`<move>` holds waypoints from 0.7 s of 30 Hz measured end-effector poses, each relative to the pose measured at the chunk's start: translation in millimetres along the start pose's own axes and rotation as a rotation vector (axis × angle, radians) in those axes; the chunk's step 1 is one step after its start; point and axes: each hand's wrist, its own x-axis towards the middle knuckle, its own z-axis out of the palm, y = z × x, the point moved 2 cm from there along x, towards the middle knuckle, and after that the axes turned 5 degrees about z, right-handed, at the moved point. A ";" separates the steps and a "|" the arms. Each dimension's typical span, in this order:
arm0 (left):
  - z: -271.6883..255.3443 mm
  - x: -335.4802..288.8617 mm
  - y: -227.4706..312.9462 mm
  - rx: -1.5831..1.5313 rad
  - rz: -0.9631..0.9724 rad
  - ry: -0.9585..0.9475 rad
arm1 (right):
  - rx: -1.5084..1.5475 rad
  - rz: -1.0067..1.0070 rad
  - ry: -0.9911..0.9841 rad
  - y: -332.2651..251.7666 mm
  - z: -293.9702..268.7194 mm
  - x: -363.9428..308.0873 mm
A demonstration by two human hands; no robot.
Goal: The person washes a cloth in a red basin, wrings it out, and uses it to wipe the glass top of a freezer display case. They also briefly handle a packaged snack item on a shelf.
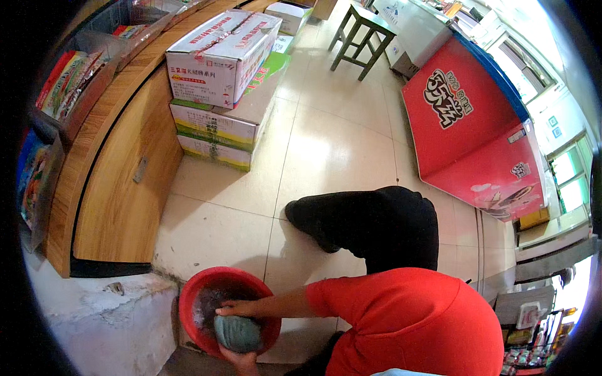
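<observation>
The grey-green cloth (237, 333) lies in the red basin (188, 310) on the tiled floor (326, 150), and both our hands, left (233, 308) and right (240, 360), press around it; we should squeeze low inside the basin. Behind the basin stand a wooden counter (119, 188) and stacked cartons (219, 88).

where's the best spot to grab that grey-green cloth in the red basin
Probably around the middle of the bundled grey-green cloth, coming from above. It sits as a rounded lump in the red basin, whose raised rim blocks a sideways approach. The left hand rests on its top, the right hand at its near end.
</observation>
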 end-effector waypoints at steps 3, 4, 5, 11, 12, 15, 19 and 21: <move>-7.6 2.2 -0.3 -0.171 -0.124 0.138 | 0.354 0.087 -0.195 -35.3 22.5 -32.5; -13.1 4.8 -7.5 -0.036 -0.048 0.081 | 0.332 0.070 -0.155 -36.1 19.2 -34.8; -19.2 6.3 -13.9 0.095 0.039 0.043 | 0.304 0.057 -0.124 -35.7 16.8 -35.1; -26.5 16.1 -21.1 -0.262 -0.374 0.176 | -0.360 -0.330 -0.036 -67.8 24.4 -29.7; -15.6 12.7 -16.0 -0.378 -0.488 0.157 | -0.466 -0.400 0.014 -51.6 27.6 -31.0; -9.2 2.5 -8.8 -0.514 -0.532 0.150 | -0.756 -0.692 0.020 -28.5 56.2 -24.0; -12.3 16.1 -17.0 -0.288 -0.272 0.101 | -0.471 -0.458 -0.080 -47.8 78.7 -60.7; -6.2 20.8 -19.5 -0.113 -0.087 0.048 | -0.336 -0.378 -0.018 -16.6 76.7 -57.2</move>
